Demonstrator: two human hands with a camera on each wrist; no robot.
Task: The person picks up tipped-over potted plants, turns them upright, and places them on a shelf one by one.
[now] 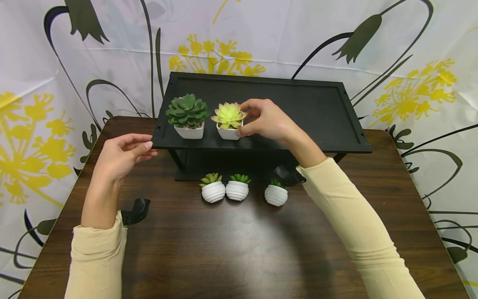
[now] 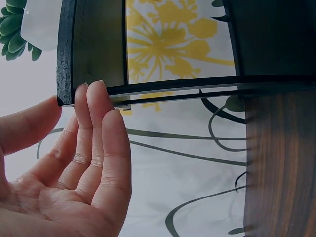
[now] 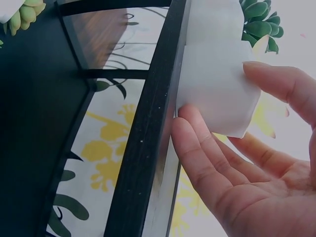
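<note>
A two-tier black shelf (image 1: pixel 284 112) stands at the back of the table. My left hand (image 1: pixel 121 155) pinches its front left corner, thumb at the top edge and fingertips underneath, as the left wrist view shows. On the top board, my right hand (image 1: pixel 267 118) holds a yellow-green potted succulent (image 1: pixel 228 114) by its square white pot (image 3: pixel 217 89), thumb on one side and fingers on the other. Just left of it sits a dark green potted succulent (image 1: pixel 188 112) in a similar white pot.
Three small succulents in round ribbed white pots stand before the lower board: a left one (image 1: pixel 213 192), a middle one (image 1: pixel 237 190) and a right one (image 1: pixel 276 195). The brown wooden table (image 1: pixel 224 257) stretches toward me. A flower-patterned cloth (image 1: pixel 284 33) hangs behind.
</note>
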